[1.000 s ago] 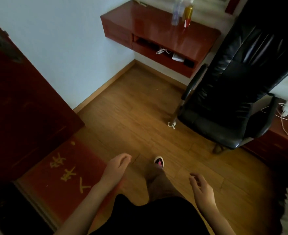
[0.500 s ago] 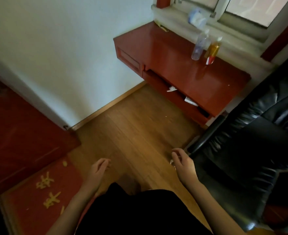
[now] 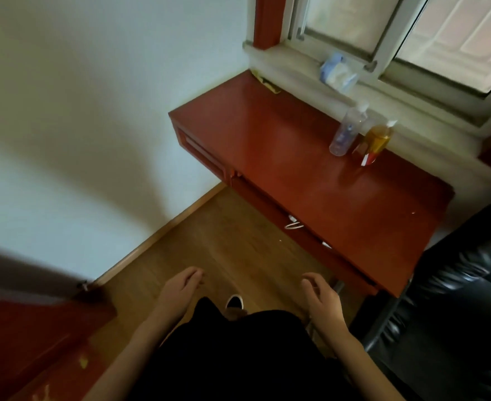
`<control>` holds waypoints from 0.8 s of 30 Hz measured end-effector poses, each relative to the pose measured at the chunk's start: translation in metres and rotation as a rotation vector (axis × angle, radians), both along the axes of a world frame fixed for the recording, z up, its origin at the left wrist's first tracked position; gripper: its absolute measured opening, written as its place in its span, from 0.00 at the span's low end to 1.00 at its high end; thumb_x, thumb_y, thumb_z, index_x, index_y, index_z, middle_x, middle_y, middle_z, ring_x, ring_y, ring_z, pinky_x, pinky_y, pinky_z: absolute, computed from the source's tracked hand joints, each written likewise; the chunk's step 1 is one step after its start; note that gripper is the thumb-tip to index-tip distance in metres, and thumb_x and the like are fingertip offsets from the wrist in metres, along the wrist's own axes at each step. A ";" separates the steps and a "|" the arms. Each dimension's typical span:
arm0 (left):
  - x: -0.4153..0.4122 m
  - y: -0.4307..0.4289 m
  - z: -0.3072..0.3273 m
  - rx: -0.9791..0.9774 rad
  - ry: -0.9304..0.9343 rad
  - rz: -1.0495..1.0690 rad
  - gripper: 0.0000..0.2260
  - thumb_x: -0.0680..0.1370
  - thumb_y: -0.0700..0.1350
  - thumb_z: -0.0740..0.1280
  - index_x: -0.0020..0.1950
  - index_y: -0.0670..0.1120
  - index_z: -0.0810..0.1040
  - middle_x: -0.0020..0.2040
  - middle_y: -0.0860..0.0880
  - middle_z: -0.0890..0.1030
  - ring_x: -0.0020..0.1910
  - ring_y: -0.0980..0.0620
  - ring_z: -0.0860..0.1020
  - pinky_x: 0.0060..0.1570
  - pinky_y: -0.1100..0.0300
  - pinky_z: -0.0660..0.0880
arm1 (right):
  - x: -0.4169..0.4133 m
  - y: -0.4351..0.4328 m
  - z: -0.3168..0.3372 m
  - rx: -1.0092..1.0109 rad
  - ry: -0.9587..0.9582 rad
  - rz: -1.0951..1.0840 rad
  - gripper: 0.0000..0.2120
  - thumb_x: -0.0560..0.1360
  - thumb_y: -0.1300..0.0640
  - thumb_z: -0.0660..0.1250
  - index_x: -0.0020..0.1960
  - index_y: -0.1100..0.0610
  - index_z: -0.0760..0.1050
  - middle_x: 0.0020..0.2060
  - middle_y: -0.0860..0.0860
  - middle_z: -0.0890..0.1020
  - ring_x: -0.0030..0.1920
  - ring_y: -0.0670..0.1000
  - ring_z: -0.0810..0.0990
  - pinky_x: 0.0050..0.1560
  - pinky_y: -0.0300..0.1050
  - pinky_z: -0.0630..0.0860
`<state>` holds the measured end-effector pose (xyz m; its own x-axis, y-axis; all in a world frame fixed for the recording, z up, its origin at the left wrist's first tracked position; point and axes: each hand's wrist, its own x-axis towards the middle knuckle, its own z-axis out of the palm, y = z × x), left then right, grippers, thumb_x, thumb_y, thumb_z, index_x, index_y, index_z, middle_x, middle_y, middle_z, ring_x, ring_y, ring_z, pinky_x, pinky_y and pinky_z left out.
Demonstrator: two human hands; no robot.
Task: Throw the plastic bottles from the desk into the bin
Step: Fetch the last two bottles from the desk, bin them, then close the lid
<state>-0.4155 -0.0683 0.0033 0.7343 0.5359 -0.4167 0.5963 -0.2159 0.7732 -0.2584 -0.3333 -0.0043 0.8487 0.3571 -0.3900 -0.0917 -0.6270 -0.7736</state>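
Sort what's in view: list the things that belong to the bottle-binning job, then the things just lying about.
For the job: clear bottle, amber bottle, desk, left hand, right hand, both empty.

Lying about: blue-white packet on windowsill, black chair, white cable under desk.

No readable text anywhere tbh. Clear bottle (image 3: 347,131) on the desk (image 3: 296,169) has a bluish label, amber bottle (image 3: 375,141) has a red/white one, both too blurry to read. Yellow marks (image 3: 83,362) bottom left on red surface, can't make out.
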 end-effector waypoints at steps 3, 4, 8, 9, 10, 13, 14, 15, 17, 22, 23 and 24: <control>0.077 0.032 0.011 -0.009 -0.020 -0.128 0.10 0.82 0.46 0.58 0.51 0.51 0.79 0.46 0.51 0.82 0.46 0.53 0.80 0.48 0.57 0.77 | 0.038 0.014 0.000 -0.018 -0.008 -0.084 0.08 0.80 0.52 0.61 0.57 0.51 0.76 0.40 0.49 0.82 0.29 0.42 0.74 0.28 0.32 0.68; 0.101 0.040 0.014 -0.010 -0.024 -0.179 0.09 0.82 0.46 0.58 0.50 0.52 0.78 0.46 0.52 0.82 0.46 0.53 0.80 0.48 0.57 0.77 | 0.049 0.017 0.001 -0.026 -0.007 -0.113 0.09 0.80 0.52 0.61 0.57 0.51 0.76 0.40 0.49 0.82 0.27 0.42 0.74 0.27 0.33 0.68; 0.184 0.057 0.022 -0.012 -0.030 -0.351 0.09 0.82 0.48 0.58 0.47 0.57 0.77 0.44 0.50 0.82 0.44 0.46 0.80 0.48 0.50 0.77 | 0.082 0.023 0.006 -0.036 -0.006 -0.249 0.08 0.81 0.53 0.60 0.57 0.52 0.75 0.38 0.52 0.82 0.25 0.42 0.72 0.24 0.33 0.68; 0.201 0.059 0.021 -0.013 -0.033 -0.381 0.09 0.82 0.48 0.58 0.47 0.57 0.77 0.44 0.49 0.82 0.44 0.45 0.80 0.48 0.47 0.77 | 0.089 0.024 0.005 -0.044 -0.015 -0.278 0.08 0.81 0.53 0.60 0.57 0.52 0.75 0.39 0.51 0.83 0.25 0.42 0.73 0.25 0.33 0.68; 0.216 0.061 0.020 -0.017 -0.033 -0.406 0.09 0.82 0.49 0.58 0.47 0.57 0.77 0.44 0.50 0.83 0.44 0.44 0.81 0.48 0.46 0.77 | 0.095 0.024 0.005 -0.054 -0.021 -0.304 0.08 0.80 0.53 0.61 0.57 0.52 0.76 0.39 0.50 0.82 0.26 0.42 0.73 0.25 0.33 0.69; 0.257 0.059 0.011 -0.041 0.016 -0.482 0.09 0.82 0.49 0.58 0.48 0.57 0.77 0.45 0.50 0.83 0.46 0.41 0.81 0.49 0.44 0.77 | 0.116 0.024 -0.001 -0.091 0.001 -0.373 0.08 0.80 0.54 0.61 0.57 0.53 0.75 0.40 0.48 0.82 0.31 0.46 0.76 0.28 0.32 0.70; 0.270 0.058 0.008 -0.051 0.037 -0.500 0.09 0.82 0.49 0.58 0.48 0.57 0.77 0.46 0.51 0.83 0.47 0.41 0.81 0.50 0.44 0.77 | 0.124 0.024 -0.003 -0.097 0.008 -0.388 0.09 0.80 0.54 0.61 0.58 0.53 0.75 0.40 0.47 0.81 0.34 0.48 0.79 0.30 0.33 0.71; 0.282 0.056 0.004 -0.061 0.051 -0.508 0.09 0.82 0.49 0.58 0.48 0.57 0.77 0.46 0.52 0.82 0.47 0.41 0.81 0.51 0.44 0.77 | 0.135 0.024 -0.004 -0.099 0.009 -0.401 0.09 0.81 0.53 0.61 0.58 0.53 0.76 0.42 0.45 0.81 0.39 0.50 0.81 0.33 0.34 0.72; 0.305 0.054 0.001 -0.087 0.063 -0.503 0.09 0.82 0.50 0.58 0.48 0.57 0.78 0.46 0.53 0.83 0.47 0.43 0.81 0.52 0.46 0.77 | 0.159 0.025 -0.005 -0.086 0.007 -0.422 0.10 0.81 0.52 0.60 0.58 0.52 0.76 0.43 0.44 0.81 0.42 0.49 0.82 0.36 0.35 0.74; 0.376 0.048 0.009 -0.113 0.023 -0.512 0.09 0.82 0.49 0.59 0.49 0.56 0.78 0.46 0.53 0.83 0.47 0.48 0.80 0.51 0.49 0.76 | 0.238 0.035 0.004 -0.011 -0.050 -0.467 0.12 0.80 0.52 0.61 0.62 0.53 0.75 0.42 0.45 0.82 0.34 0.41 0.77 0.33 0.32 0.73; 0.393 0.046 0.013 -0.101 0.007 -0.532 0.08 0.81 0.48 0.59 0.50 0.56 0.78 0.48 0.54 0.83 0.48 0.51 0.80 0.50 0.53 0.75 | 0.255 0.037 0.007 0.011 -0.068 -0.478 0.13 0.80 0.52 0.61 0.63 0.53 0.75 0.45 0.43 0.81 0.39 0.40 0.79 0.37 0.31 0.74; 0.410 0.043 0.016 -0.082 -0.009 -0.551 0.07 0.81 0.49 0.60 0.52 0.55 0.78 0.49 0.55 0.82 0.50 0.55 0.79 0.49 0.58 0.74 | 0.272 0.038 0.010 0.034 -0.087 -0.492 0.13 0.80 0.52 0.61 0.63 0.53 0.74 0.48 0.43 0.81 0.45 0.38 0.79 0.42 0.30 0.73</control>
<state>-0.0059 -0.0249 0.0192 0.9007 0.0376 -0.4329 0.4051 -0.4331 0.8052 0.0140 -0.2954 0.0056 0.9488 -0.0825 -0.3050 -0.3042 -0.4999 -0.8109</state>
